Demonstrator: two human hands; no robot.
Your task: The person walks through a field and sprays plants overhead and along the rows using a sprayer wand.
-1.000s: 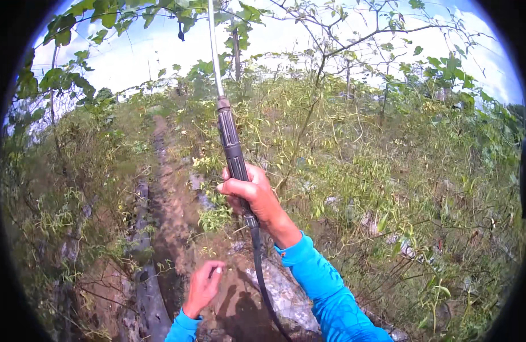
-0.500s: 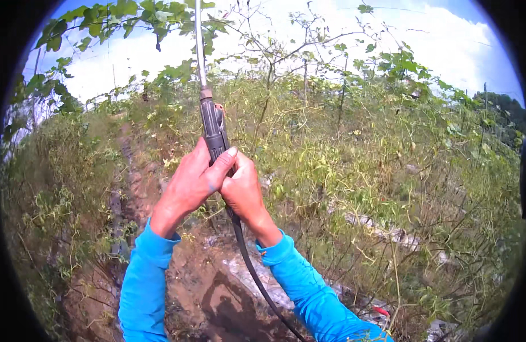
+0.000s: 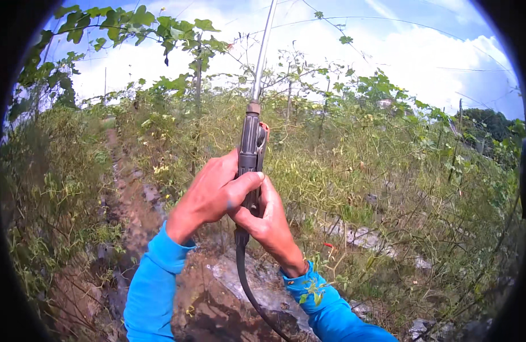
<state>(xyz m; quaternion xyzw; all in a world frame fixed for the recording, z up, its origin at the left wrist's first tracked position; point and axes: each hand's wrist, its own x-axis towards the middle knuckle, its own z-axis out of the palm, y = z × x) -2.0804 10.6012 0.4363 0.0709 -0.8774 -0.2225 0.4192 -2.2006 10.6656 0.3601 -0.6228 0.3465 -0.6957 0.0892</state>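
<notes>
Both my hands grip the black ribbed handle of a spray wand (image 3: pixel 249 134), held nearly upright in front of me. My left hand (image 3: pixel 214 194) wraps the handle from the left, its thumb lying across the front. From the right, my right hand (image 3: pixel 268 219) closes on the lower part of the handle, just below the left thumb. A lever with a red-orange tip shows on the handle's right side. From its top a silver metal tube (image 3: pixel 265 51) runs up out of view. Out of the bottom comes a black hose (image 3: pixel 243 279), which curves down to the right.
Dry, tangled plants (image 3: pixel 400 188) spread ahead and right, with a red fruit (image 3: pixel 330 245) near my right forearm. A dirt path (image 3: pixel 123 188) leads away at left. Plastic sheeting (image 3: pixel 240 276) partly covers the ground. Green vines (image 3: pixel 112 23) hang overhead at the upper left, near posts and wires.
The wand and both hands have shifted right and slightly down in the picture, and the tube leans more to the right. My right hand has opened slightly apart from the left, showing more handle.
</notes>
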